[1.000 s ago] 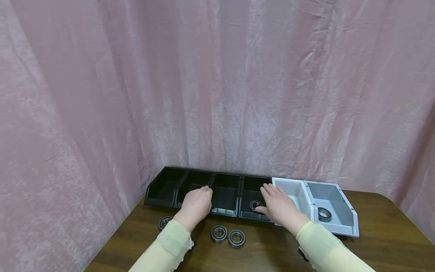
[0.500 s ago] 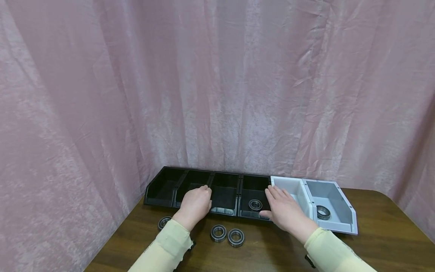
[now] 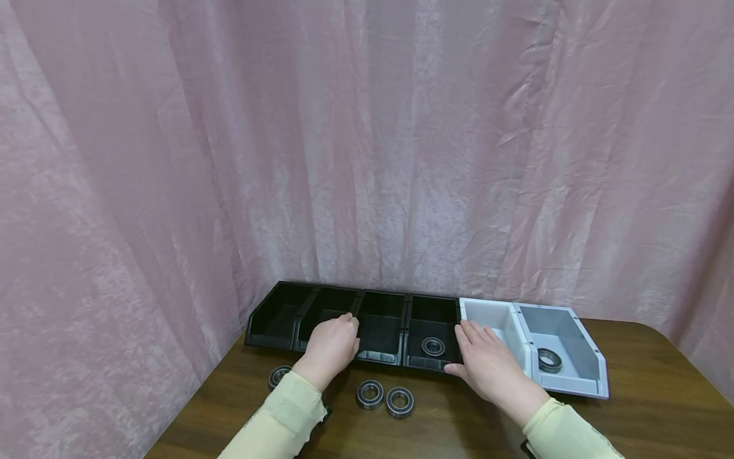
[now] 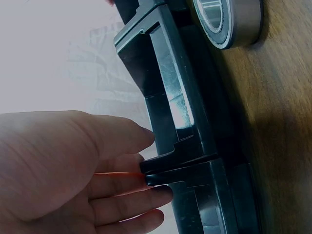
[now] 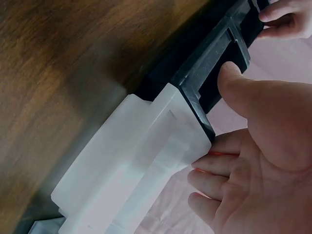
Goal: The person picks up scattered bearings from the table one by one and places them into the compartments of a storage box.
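My left hand (image 3: 331,344) grips the adjoining walls of two black bins (image 4: 185,158), thumb on one side and fingers on the other. Over the join between the rightmost black bin (image 3: 424,364) and the white bin (image 3: 487,310) lies my right hand (image 3: 484,363), its fingers fairly straight. Its thumb points toward the black bin's front, and the fingertips touch or nearly touch the white bin's corner (image 5: 187,136). One ball bearing (image 3: 441,347) lies in that black bin. Another bearing (image 3: 550,369) sits in the grey bin (image 3: 596,382) at the right end.
Two bearings, a left one (image 3: 369,406) and a right one (image 3: 399,415), lie on the wooden table (image 3: 453,427) before the bins. A third bearing (image 3: 272,377) is partly hidden by my left forearm. Behind the row hangs a pink curtain (image 3: 367,159).
My right hand has slid right and a little toward me, off the rightmost black bin and onto its join with the white bin. The left hand has stayed in place.
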Tool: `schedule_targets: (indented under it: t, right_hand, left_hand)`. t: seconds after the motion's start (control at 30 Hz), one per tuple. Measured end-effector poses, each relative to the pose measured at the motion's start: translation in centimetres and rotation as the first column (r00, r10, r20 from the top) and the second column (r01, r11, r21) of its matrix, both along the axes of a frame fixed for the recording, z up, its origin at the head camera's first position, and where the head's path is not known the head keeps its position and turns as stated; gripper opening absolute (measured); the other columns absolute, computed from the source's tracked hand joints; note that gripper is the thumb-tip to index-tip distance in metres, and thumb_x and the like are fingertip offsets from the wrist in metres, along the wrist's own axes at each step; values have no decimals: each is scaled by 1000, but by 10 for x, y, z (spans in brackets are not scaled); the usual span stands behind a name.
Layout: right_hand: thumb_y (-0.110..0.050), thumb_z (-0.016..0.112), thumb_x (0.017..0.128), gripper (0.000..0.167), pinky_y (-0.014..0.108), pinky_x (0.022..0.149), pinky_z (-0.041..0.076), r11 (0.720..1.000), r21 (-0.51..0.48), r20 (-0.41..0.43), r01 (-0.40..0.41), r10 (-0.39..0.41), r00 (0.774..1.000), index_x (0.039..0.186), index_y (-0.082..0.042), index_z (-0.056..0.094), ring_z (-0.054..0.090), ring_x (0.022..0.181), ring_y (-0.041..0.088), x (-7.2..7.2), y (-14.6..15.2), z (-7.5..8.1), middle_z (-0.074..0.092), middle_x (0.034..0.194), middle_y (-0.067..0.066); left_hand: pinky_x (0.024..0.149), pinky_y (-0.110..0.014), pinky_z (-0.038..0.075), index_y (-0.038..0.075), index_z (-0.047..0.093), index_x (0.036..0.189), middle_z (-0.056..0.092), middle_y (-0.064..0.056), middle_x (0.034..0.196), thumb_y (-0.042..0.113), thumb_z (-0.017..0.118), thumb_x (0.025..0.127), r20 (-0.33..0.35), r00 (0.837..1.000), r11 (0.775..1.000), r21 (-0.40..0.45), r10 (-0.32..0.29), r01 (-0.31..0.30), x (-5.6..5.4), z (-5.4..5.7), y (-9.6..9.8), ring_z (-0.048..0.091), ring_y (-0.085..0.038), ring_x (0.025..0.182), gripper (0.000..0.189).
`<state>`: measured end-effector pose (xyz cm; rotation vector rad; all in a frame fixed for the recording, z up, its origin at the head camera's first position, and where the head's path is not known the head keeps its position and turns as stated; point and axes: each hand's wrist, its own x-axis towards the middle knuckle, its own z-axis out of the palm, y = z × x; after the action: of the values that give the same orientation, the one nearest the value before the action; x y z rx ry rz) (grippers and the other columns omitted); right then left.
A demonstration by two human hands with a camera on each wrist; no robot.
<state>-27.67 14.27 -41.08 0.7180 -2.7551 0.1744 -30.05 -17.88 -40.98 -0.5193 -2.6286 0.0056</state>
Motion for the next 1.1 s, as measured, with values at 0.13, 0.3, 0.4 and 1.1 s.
schedule_targets:
  t: [0.13,0.3,0.4,1.1]
  right_hand:
    - [-40,85,96,77,64,119,42,1000,6,-17,-3,3,1000,143,15,60,55,143,51,-1,1,0,58,151,35]
    - [-40,83,98,76,63,121,41,1000,11,27,-1,1,1000,145,15,60,54,145,51,-2,2,4,57,153,35]
    - [-36,82,99,71,62,122,40,1000,1,42,-8,8,999,145,14,60,54,145,51,-2,3,5,57,153,35]
    - [-33,87,96,67,59,118,46,996,-19,-26,-83,83,996,141,12,66,60,140,47,2,13,1,63,148,30]
  left_hand:
    - [78,-43,67,0,79,108,79,-18,121,18,91,92,-5,1000,1000,-9,9,-9,-1,-1,-1,80,-30,89,27]
    - [79,-43,67,0,79,108,79,-18,123,18,91,92,-11,1000,1000,-11,12,-12,-2,0,-2,80,-30,91,27]
    - [80,-43,67,0,79,109,79,-18,124,18,91,92,-10,1000,1000,-10,9,-9,-1,0,-2,80,-31,93,28]
    - [96,-46,64,-2,77,126,75,-21,135,20,90,94,69,997,999,27,26,-28,4,0,-1,76,-35,117,41]
